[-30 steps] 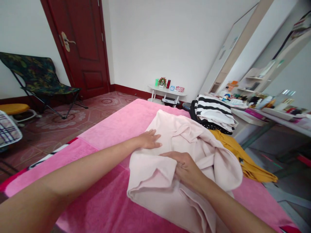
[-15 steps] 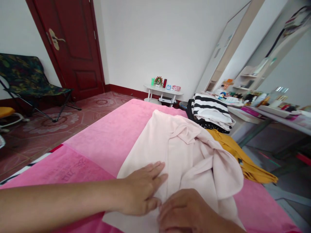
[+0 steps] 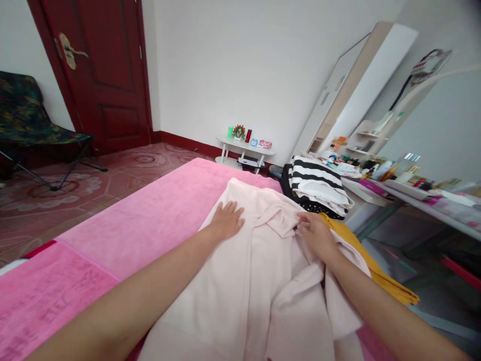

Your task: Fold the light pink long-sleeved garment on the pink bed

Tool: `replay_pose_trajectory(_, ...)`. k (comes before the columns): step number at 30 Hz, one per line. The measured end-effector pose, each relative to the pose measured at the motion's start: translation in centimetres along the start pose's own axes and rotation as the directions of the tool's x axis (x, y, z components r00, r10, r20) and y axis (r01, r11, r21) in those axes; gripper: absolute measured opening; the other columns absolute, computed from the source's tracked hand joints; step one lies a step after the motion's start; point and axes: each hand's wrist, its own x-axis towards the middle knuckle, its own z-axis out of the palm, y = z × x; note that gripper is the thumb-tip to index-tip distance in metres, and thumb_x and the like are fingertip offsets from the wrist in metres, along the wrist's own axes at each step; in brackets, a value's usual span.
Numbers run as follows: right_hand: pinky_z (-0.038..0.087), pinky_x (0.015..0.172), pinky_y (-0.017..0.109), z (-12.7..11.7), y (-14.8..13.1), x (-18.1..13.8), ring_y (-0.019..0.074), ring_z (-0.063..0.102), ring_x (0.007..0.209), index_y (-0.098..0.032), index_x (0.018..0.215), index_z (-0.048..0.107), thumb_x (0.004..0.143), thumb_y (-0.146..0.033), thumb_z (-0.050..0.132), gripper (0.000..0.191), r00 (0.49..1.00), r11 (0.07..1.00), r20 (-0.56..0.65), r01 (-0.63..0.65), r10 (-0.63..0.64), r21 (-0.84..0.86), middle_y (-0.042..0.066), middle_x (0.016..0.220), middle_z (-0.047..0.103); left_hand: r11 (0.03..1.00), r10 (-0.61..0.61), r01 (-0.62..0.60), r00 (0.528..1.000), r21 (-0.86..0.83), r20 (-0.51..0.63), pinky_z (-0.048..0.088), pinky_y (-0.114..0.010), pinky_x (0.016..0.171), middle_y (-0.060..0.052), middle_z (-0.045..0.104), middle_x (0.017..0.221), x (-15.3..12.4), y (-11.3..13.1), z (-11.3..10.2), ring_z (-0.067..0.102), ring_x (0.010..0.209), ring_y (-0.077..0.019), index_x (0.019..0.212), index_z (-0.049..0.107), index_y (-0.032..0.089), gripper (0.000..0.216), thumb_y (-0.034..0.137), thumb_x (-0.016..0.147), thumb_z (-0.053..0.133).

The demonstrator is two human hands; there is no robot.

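Note:
A pale pink garment (image 3: 225,291) lies spread over the pink bed cover, smooth on its left side and bunched in folds on its right. My left hand (image 3: 227,220) rests flat on the upper left of the cloth, fingers spread. At the far right edge, my right hand (image 3: 316,234) pinches the fabric between thumb and fingers, beside a twisted fold near the top. The garment's lower end runs out of the picture.
Beyond my right hand lie a mustard-yellow garment (image 3: 361,250) and a stack of folded striped clothes (image 3: 319,180). A cluttered dressing table (image 3: 406,193) stands at right. The pink bed cover (image 3: 150,210) extends left. A small white table (image 3: 244,146) is by the wall.
Both hands have moved from the near part of the garment to its far part. My left hand now lies flat; my right hand has gone to the far right edge.

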Motion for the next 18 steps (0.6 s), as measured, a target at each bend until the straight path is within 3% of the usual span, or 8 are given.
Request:
replay_pose_trajectory(4, 0.045, 0.088, 0.036, 1.3, 1.9, 2.1, 0.0211, 0.060, 0.092, -0.008, 0.114, 0.058, 0.072, -0.011, 0.050, 0.044, 0.997, 0.993, 0.008, -0.077, 0.078, -0.084, 0.017, 0.114, 0.059, 1.000, 0.015, -0.015, 1.000, 0.006, 0.002, 0.010, -0.053, 0.111, -0.013, 0.027, 0.151, -0.2, -0.1, 0.4, 0.020, 0.140, -0.0295, 0.141, 0.038, 0.020, 0.056, 0.047, 0.093, 0.026)
replay_pose_trajectory(6, 0.045, 0.083, 0.033, 2.1, 2.2, 2.9, 0.0190, 0.059, 0.086, -0.011, 0.116, 0.057, 0.071, -0.010, 0.051, 0.046, 0.993, 0.984, 0.070, -0.079, 0.091, -0.160, 0.014, 0.115, 0.059, 1.000, 0.015, -0.015, 1.000, 0.006, -0.005, 0.010, -0.052, 0.111, -0.013, 0.027, 0.151, -0.2, -0.2, 0.4, 0.020, 0.140, -0.0293, 0.141, 0.038, 0.020, 0.056, 0.047, 0.093, 0.025)
replay_pose_trajectory(10, 0.041, 0.069, 0.028, 2.4, 1.8, 4.0, 0.0187, 0.058, 0.078, -0.018, 0.085, 0.065, 0.072, -0.017, 0.055, 0.017, 0.952, 0.940, 0.289, 0.000, 0.104, -0.340, 0.007, 0.089, 0.065, 1.000, 0.013, -0.013, 1.000, 0.006, -0.010, 0.010, -0.051, 0.112, -0.012, 0.026, 0.152, 0.0, -0.5, 0.6, 0.020, 0.140, -0.0281, 0.141, 0.038, 0.022, 0.057, 0.049, 0.093, 0.025)
replay_pose_trajectory(12, 0.038, 0.064, 0.027, 1.6, 1.2, 4.6, 0.0187, 0.058, 0.074, -0.018, 0.074, 0.064, 0.070, -0.019, 0.057, 0.008, 0.945, 0.914, 0.309, 0.026, 0.110, -0.405, 0.005, 0.079, 0.064, 1.000, 0.014, -0.014, 1.000, 0.003, -0.010, 0.010, -0.051, 0.112, -0.011, 0.026, 0.152, 0.1, -0.6, 0.7, 0.020, 0.140, -0.0275, 0.141, 0.038, 0.022, 0.057, 0.050, 0.093, 0.025)
replay_pose_trajectory(15, 0.033, 0.057, 0.027, -0.8, -0.4, 6.0, 0.0186, 0.056, 0.065, -0.020, 0.072, 0.062, 0.070, -0.022, 0.056, 0.007, 0.980, 0.903, 0.161, -0.034, 0.114, -0.429, 0.003, 0.067, 0.062, 1.000, 0.015, -0.015, 1.000, -0.012, -0.019, 0.009, -0.051, 0.112, -0.011, 0.027, 0.152, 0.0, -0.6, 0.8, 0.020, 0.140, -0.0278, 0.140, 0.039, 0.022, 0.056, 0.049, 0.093, 0.026)
replay_pose_trajectory(17, 0.035, 0.059, 0.028, -2.6, -2.2, 6.7, 0.0194, 0.056, 0.067, -0.021, 0.076, 0.061, 0.072, -0.019, 0.053, 0.010, 0.998, 0.926, -0.057, -0.029, 0.008, -0.377, 0.004, 0.069, 0.062, 0.999, 0.013, -0.014, 1.000, -0.036, -0.027, 0.009, -0.051, 0.113, -0.010, 0.027, 0.152, -0.1, -0.6, 0.7, 0.020, 0.140, -0.0280, 0.139, 0.040, 0.022, 0.055, 0.049, 0.092, 0.029)
replay_pose_trajectory(18, 0.038, 0.063, 0.029, -3.3, -3.4, 6.7, 0.0201, 0.057, 0.071, -0.020, 0.078, 0.060, 0.073, -0.016, 0.050, 0.012, 0.984, 0.939, -0.159, 0.022, -0.081, -0.342, 0.004, 0.074, 0.063, 0.998, 0.016, -0.018, 0.999, -0.060, -0.032, 0.009, -0.051, 0.113, -0.010, 0.028, 0.151, -0.1, -0.6, 0.6, 0.021, 0.140, -0.0279, 0.139, 0.040, 0.022, 0.055, 0.050, 0.092, 0.029)
